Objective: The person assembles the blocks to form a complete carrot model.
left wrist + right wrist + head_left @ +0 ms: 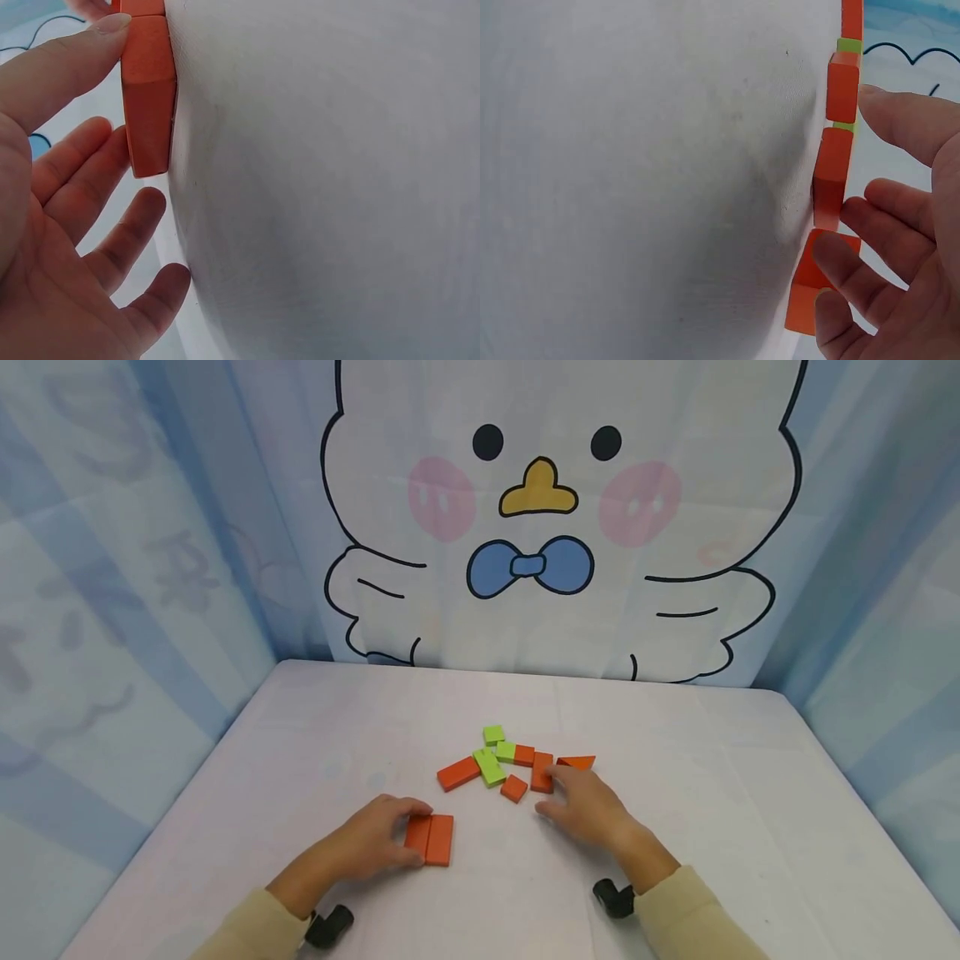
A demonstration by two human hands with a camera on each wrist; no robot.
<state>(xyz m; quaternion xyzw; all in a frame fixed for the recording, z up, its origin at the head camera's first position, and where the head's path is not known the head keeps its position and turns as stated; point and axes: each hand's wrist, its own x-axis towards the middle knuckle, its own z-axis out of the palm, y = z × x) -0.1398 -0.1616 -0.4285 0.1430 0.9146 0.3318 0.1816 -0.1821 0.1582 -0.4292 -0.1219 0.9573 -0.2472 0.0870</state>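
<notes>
Two orange rectangular blocks lie side by side on the table. My left hand (375, 835) holds the left block (417, 835) of the pair between thumb and fingers, at its near and far ends; the right block (440, 841) lies against it. The left wrist view shows the thumb on the orange block (148, 49) and the lower fingers free of it. Farther back, my right hand (588, 806) touches another orange rectangular block (542, 772) with a fingertip, its thumb apart from that block. An orange triangular block (577, 762) lies just beyond the right hand, partly hidden by it.
Near the right hand's block lie a small orange block (514, 788), a green rectangular block (490, 767), a small green block (492, 735), a green one (506, 752) touching an orange one (524, 755), and an orange rectangle (458, 772). Printed curtains surround the white table (675, 752).
</notes>
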